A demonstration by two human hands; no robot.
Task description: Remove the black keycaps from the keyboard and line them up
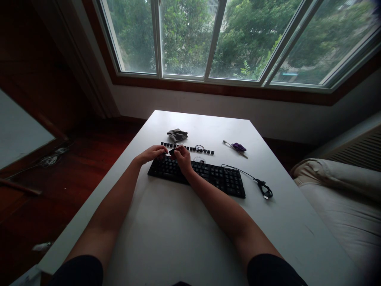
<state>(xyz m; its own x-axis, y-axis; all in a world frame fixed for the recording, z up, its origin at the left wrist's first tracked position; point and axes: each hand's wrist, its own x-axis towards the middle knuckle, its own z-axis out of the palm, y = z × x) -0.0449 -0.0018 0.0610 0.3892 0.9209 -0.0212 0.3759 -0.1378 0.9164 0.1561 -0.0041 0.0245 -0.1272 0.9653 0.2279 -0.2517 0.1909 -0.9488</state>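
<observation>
On table (166, 238): row of caps off, most of board looks capped

Near edge bare between the forearms. Keyboard (212, 174) lies flat mid-table, slightly skewed, number pad to the right. Most of its caps look seated; hands and dim light hide which spots are bare.

Right hand (182, 157) over the board's back edge, fingers pinched on a small dark piece (172, 151); too small to ID. Left hand (153, 152) just beside it, fingers bent, tips close together; can't tell if they grip anything.

Cable (263, 188) bundled right of the board, plug free, so it's unplugged. Clear round thing (199, 159) just behind the board.

Caps (191, 149) lined up behind that, spaced out, dark loop (199, 148) among them. Count partly blocked by the right hand. Judging by that row: partway, some caps not on the board.

Farther: purple thing (238, 147) with a stick, right; grey cloth (177, 135), left, crumpled.
</observation>
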